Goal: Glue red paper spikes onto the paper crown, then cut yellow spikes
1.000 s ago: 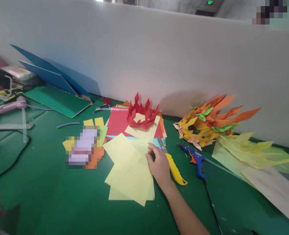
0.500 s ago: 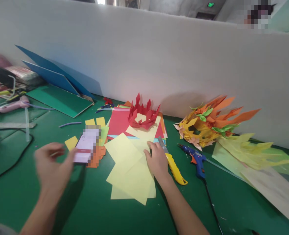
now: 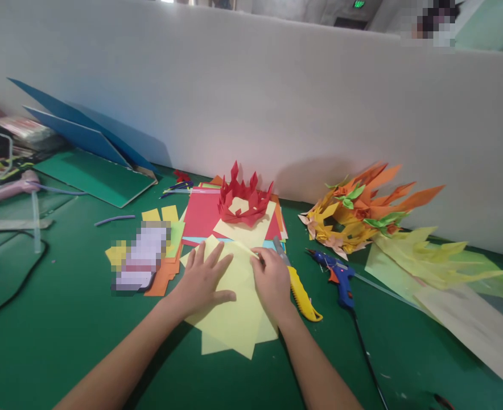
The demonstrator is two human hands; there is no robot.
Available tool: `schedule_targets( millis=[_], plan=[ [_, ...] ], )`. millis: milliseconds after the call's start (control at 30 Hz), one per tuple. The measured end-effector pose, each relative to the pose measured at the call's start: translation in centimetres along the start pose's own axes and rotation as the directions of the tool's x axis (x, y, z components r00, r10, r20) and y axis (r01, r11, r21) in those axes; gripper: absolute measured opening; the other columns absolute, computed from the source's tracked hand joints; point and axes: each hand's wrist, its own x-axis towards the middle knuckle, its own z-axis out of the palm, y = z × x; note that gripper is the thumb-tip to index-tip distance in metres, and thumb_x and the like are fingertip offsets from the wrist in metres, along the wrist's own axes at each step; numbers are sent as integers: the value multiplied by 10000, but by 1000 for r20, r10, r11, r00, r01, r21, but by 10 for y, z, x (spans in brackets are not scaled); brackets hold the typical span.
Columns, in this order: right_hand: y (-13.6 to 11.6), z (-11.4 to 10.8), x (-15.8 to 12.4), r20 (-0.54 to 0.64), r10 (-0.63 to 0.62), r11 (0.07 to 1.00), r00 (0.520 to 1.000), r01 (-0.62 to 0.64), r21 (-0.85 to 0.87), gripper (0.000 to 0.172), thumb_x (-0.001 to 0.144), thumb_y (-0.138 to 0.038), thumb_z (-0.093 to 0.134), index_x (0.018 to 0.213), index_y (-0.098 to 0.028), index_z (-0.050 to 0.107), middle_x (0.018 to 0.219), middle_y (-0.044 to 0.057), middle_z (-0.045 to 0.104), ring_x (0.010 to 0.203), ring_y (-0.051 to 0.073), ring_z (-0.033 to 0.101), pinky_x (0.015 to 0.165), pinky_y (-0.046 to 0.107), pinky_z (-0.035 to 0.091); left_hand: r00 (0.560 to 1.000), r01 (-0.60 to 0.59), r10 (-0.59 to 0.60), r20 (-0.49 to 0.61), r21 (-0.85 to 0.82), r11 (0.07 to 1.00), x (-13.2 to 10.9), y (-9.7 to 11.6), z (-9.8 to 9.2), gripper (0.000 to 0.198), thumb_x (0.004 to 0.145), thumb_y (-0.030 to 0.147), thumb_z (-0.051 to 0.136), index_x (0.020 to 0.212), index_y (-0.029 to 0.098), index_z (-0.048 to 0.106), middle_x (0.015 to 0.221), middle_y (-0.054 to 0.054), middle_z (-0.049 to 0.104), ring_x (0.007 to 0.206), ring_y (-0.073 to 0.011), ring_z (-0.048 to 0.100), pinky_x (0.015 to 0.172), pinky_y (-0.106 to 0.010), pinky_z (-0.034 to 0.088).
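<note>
We have several pale yellow sheets (image 3: 238, 324) overlapping at different angles in the middle of the green surface (image 3: 64, 353), right in front of us. Our left hand (image 3: 206, 279) lies open on them, fingers spread and pointing away from us, thumb held out to the right. Our right hand (image 3: 272, 282) is at their right edge with its fingers curled and thumb and forefinger at a corner of the paper; we cannot tell whether they pinch it. Just beside that hand we see a yellow-handled cutter (image 3: 305, 296), its blade pointing away from us. Beyond the sheets, a red paper crown (image 3: 245, 213) stands on a stack of coloured paper (image 3: 198, 210). To the left we have a partly blurred phone (image 3: 143, 256) lying over small orange pieces (image 3: 166, 276). Right of the cutter we find a blue glue gun (image 3: 341, 279), and behind it an orange and yellow paper crown (image 3: 349, 228). Farther out on the left, blue boards (image 3: 76, 136) lean against a white partition (image 3: 234, 85), near a pink glue gun (image 3: 10, 188).
</note>
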Motion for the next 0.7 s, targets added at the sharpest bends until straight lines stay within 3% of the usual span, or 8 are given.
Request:
schedule_targets(
  millis=[167, 267, 333, 433, 500, 567, 633, 700],
  plan=[
    [-1, -27, 8, -265, -66, 997, 962, 76, 27, 231, 889, -281, 458, 912, -179, 664, 847, 75, 672, 773, 206, 566, 736, 347, 451, 999, -15, 16, 45, -32, 999, -9, 13, -1, 821, 750, 674, 539, 1429, 253, 350, 1539, -124, 239, 1371, -490, 120, 1046, -652, 190],
    [-6, -44, 12, -463, -23, 989, 886, 87, 116, 293, 877, -339, 513, 1094, -180, 628, 806, 50, 629, 667, 170, 534, 689, 335, 467, 999, -2, 4, 39, -41, 999, -14, 23, -1, 785, 770, 643, 545, 1418, 237, 368, 1501, -142, 323, 1361, -453, 209, 1043, -609, 256],
    [-12, -53, 11, -581, 13, 962, 814, 147, 228, 373, 864, -334, 551, 1207, -187, 568, 822, 43, 604, 694, 159, 555, 698, 321, 488, 998, 35, -32, 51, -49, 998, -16, 29, -3, 726, 788, 595, 560, 1387, 210, 417, 1470, -158, 375, 1319, -437, 307, 1011, -583, 322],
    [-20, -60, 4, -677, 20, 904, 736, 276, 327, 485, 851, -294, 587, 1316, -211, 478, 886, 53, 605, 777, 161, 596, 732, 315, 513, 997, 79, -81, -3, -149, 986, -15, 36, -10, 591, 850, 524, 502, 1319, 164, 489, 1345, -169, 516, 1183, -376, 471, 955, -536, 393],
    [-23, -62, -4, -668, -38, 871, 743, 353, 342, 430, 840, -240, 601, 1265, -247, 533, 891, 45, 626, 805, 168, 620, 736, 322, 521, 986, 121, -152, -71, -330, 936, -12, 36, -17, 541, 892, 498, 406, 1301, 155, 494, 1214, -161, 602, 1098, -327, 534, 936, -504, 413],
    [-25, -63, -12, -547, -172, 825, 819, 423, 374, 251, 839, -174, 584, 1057, -274, 657, 868, 31, 659, 826, 181, 649, 736, 340, 529, 966, 176, -254, -40, -614, 769, -8, 32, -25, 542, 912, 501, 319, 1288, 152, 494, 1092, -144, 656, 1011, -283, 587, 903, -459, 447],
    [-25, -62, -19, -307, -322, 766, 896, 437, 471, 207, 858, -148, 527, 875, -268, 695, 834, 24, 691, 841, 190, 676, 723, 350, 545, 953, 229, -283, 107, -866, 444, -2, 26, -33, 578, 906, 547, 273, 1236, 150, 533, 1009, -130, 691, 936, -266, 632, 845, -419, 487],
    [-23, -60, -25, -63, -421, 734, 905, 381, 562, 239, 872, -157, 490, 812, -263, 696, 798, 15, 716, 857, 190, 690, 759, 369, 547, 942, 255, -257, 216, -958, 130, 4, 18, -41, 653, 856, 641, 306, 1144, 133, 598, 932, -136, 718, 905, -297, 658, 791, -420, 511]
  ],
)
